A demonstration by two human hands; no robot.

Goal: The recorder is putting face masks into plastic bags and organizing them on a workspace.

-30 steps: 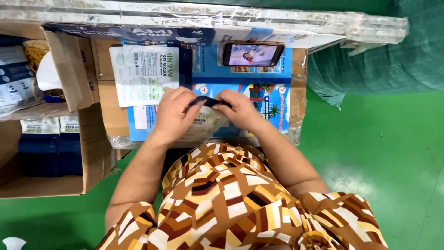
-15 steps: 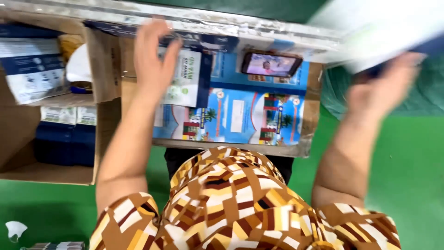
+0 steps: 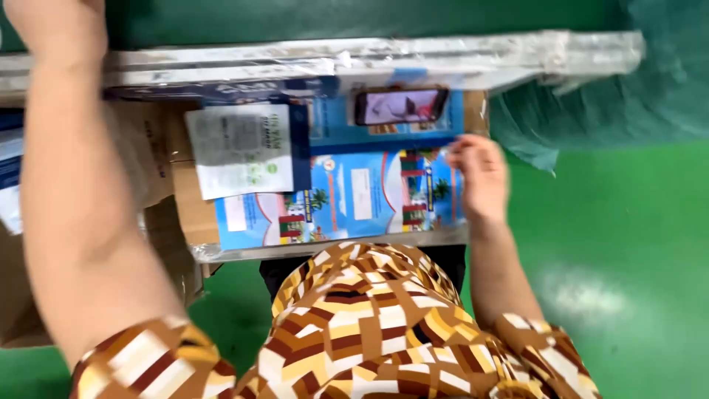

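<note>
Blue printed cardboard sheet (image 3: pixel 354 196) lying flat on the plastic-wrapped workbench (image 3: pixel 517 55), directly under the right hand (image 3: pixel 478 177). Fingers curled onto the sheet's right edge, apparently pressing or pinching it; blurred, so exact hold not confirmed. Phone (image 3: pixel 401 106) just above that grip, propped on the sheet. White leaflet (image 3: pixel 240 150) well left of the grip. Left hand (image 3: pixel 52 26) raised past the bench's far edge, mostly out of frame; closure cannot be told. Step judged: repositioning at the sheet's edge. Next move calls for a firmer hold there.
</note>
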